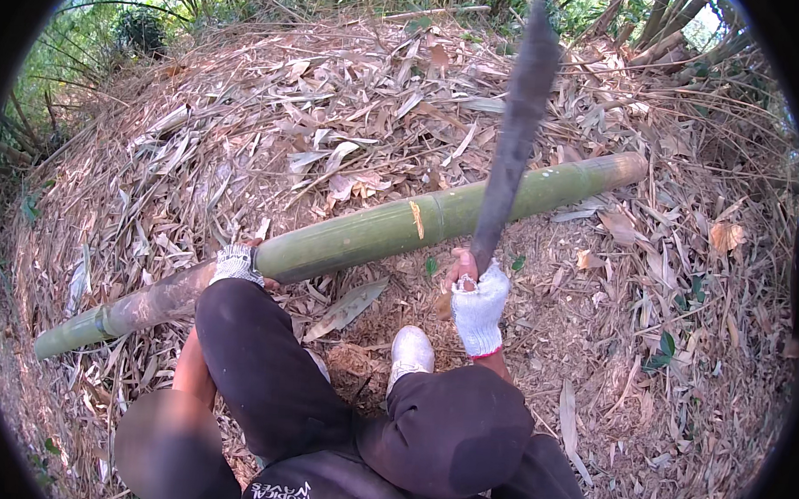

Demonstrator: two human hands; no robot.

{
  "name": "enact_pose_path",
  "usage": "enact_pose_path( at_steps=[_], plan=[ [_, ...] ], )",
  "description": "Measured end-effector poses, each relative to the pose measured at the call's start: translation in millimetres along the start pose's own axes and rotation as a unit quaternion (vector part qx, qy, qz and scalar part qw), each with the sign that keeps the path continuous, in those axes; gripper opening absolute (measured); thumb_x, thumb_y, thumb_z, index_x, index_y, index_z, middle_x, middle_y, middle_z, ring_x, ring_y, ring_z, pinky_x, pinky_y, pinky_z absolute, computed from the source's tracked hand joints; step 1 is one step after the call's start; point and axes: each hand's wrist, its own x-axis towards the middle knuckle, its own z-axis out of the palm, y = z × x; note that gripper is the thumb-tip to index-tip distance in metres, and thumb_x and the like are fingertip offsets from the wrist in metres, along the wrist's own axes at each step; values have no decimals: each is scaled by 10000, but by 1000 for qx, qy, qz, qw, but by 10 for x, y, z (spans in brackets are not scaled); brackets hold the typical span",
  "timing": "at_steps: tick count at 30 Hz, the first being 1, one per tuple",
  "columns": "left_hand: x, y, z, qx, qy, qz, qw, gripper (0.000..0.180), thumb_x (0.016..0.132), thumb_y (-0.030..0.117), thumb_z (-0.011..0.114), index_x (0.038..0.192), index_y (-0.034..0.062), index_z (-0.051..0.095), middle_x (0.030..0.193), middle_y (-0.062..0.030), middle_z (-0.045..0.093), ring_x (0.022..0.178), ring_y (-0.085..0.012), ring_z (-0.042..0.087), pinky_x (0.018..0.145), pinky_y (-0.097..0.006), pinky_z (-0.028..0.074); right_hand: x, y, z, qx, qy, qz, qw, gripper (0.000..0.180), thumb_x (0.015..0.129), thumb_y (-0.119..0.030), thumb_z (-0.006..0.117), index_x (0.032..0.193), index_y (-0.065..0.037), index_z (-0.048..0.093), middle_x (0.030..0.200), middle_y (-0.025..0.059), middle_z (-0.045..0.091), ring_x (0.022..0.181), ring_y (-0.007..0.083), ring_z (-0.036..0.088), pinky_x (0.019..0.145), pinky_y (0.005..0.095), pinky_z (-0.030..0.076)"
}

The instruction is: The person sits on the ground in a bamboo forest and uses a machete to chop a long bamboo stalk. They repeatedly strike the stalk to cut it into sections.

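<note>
A thick green bamboo pole (364,241) lies slantwise across the ground in front of me, its right end farther away than its left. A pale yellow cut mark (417,220) shows on its upper side near the middle. My left hand (237,264), in a white glove with bare fingers, grips the pole left of that mark; my knee hides part of it. In my right hand (477,299), also in a white fingerless glove, is a machete, closed round its handle. The dark machete blade (512,134) points up and away, passing in front of the pole without a clear sign of contact.
Dry bamboo leaves (334,104) litter the sloping ground all round. My bent knees (449,430) and a white shoe (411,353) are close to the pole's near side. Bamboo stems (685,30) and brush stand at the far edge.
</note>
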Motion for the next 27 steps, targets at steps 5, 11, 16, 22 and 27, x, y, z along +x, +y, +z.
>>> enact_pose_path(
  at_steps=[5, 11, 16, 22, 27],
  plan=[
    [237, 277, 89, 14, -15, 29, 999, 980, 488, 441, 904, 1318, 73, 537, 1268, -197, 588, 1194, -363, 554, 1019, -439, 440, -164, 963, -311, -384, -58, 48, 920, 381, 917, -324, 616, 767, 26, 599, 686, 262, 615, 661, 455, 621, 565, 501, 467],
    [129, 70, 130, 22, 0, 12, 1000, 954, 484, 425, 910, 1299, 81, 554, 1268, -200, 590, 1178, -364, 567, 999, -441, 456, -173, 864, -206, -376, -111, 67, 917, 386, 940, -335, 581, 775, 15, 598, 712, 270, 609, 720, 458, 620, 612, 511, 467],
    [120, 60, 63, 6, -9, 4, 1000, 984, 468, 435, 915, 1306, 71, 550, 1272, -210, 589, 1186, -369, 560, 1009, -446, 446, -7, 96, -123, -65, 8, -67, 996, 404, 943, -318, 607, 721, 18, 579, 592, 221, 574, 521, 362, 598, 482, 418, 439],
    [235, 159, 142, 11, -7, 32, 999, 1049, 455, 479, 911, 1340, 70, 525, 1271, -220, 585, 1212, -374, 539, 1033, -450, 422, -226, 1321, -372, -402, -113, 80, 905, 385, 914, -351, 592, 790, 12, 620, 768, 276, 627, 746, 466, 618, 637, 522, 460],
    [-25, -31, -48, 25, -4, -7, 1000, 987, 473, 469, 903, 1310, 80, 553, 1240, -214, 601, 1202, -367, 544, 1023, -458, 423, -38, 1058, -103, -251, -110, 90, 957, 415, 934, -350, 598, 740, 16, 599, 678, 248, 605, 636, 412, 609, 564, 472, 449]
  ],
)
